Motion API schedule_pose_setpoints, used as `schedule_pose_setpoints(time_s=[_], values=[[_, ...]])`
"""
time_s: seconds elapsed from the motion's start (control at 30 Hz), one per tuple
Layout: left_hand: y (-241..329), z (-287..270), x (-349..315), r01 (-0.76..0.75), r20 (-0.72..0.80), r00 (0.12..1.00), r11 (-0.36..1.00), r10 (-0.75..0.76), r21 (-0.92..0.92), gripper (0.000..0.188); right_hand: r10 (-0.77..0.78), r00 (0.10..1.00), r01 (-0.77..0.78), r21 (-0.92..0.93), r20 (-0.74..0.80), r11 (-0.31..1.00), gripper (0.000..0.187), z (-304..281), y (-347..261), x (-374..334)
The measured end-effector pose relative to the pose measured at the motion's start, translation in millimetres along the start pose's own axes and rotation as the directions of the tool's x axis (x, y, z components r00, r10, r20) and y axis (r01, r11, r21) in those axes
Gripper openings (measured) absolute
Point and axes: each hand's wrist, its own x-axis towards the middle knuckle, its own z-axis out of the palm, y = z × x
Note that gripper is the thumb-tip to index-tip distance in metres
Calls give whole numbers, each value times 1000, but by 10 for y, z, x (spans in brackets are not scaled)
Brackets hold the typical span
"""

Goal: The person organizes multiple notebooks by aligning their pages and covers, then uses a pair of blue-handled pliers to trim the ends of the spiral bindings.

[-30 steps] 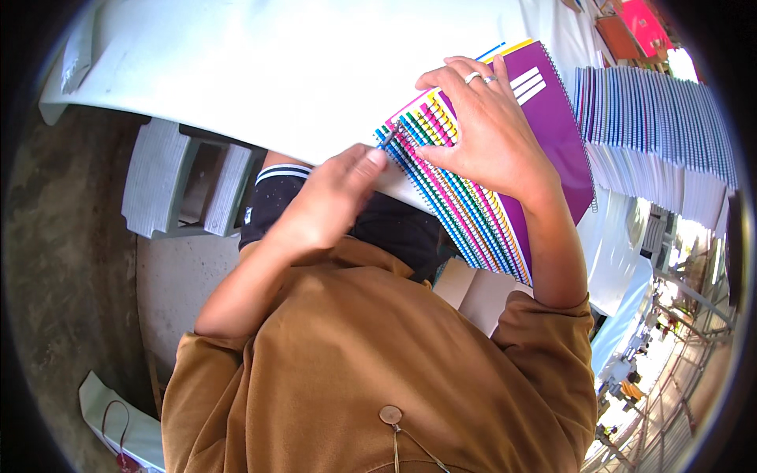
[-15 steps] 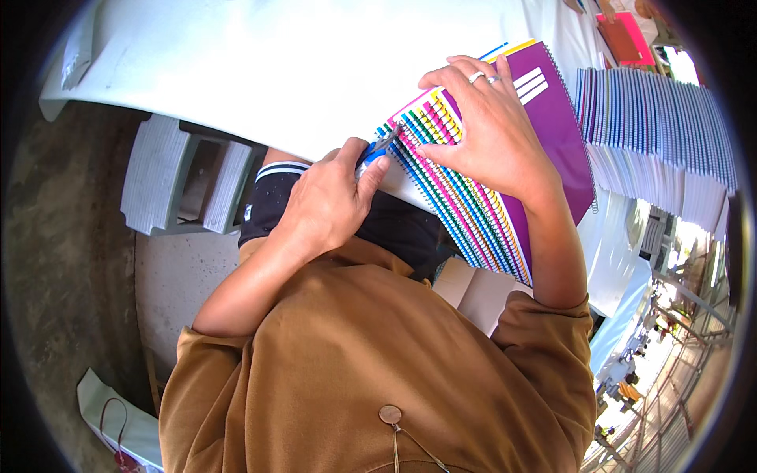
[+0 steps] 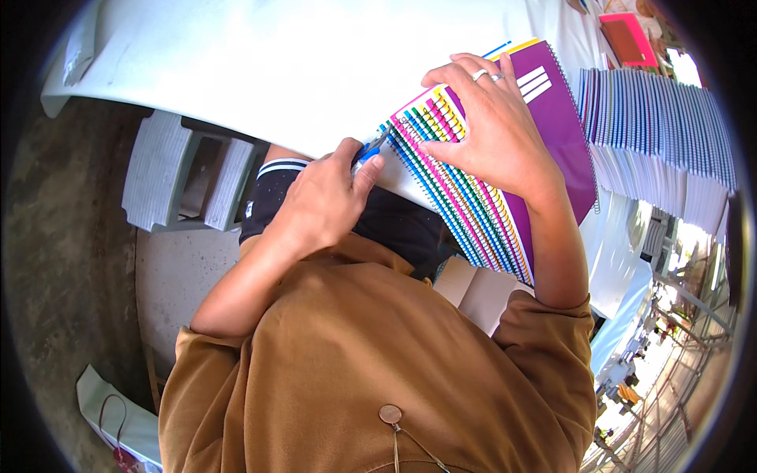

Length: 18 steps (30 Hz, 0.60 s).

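White table (image 3: 260, 71) unchanged; left hand (image 3: 319, 205) now pinches blue-handled tool (image 3: 369, 151) at spiral notebooks (image 3: 473, 185), right hand (image 3: 493, 130) still spread flat.

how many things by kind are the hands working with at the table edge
fanned stack of spiral notebooks: 1, under the right hand
small blue-handled tool: 1, in the left hand
row of spiral notebooks farther right: 1
white table: 1
total: 4
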Motion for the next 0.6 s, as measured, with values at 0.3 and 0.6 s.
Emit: schedule_pose_setpoints(time_s=[0.3,0.6], values=[[-294,-218,219,298,499,851,633,163,-715,59,-8,1000,8,19,5,1000,48,-14,3,7],[-232,-199,193,311,490,865,647,111,-696,54,-2,1000,2,0,7,1000,49,-15,-8,-7]])
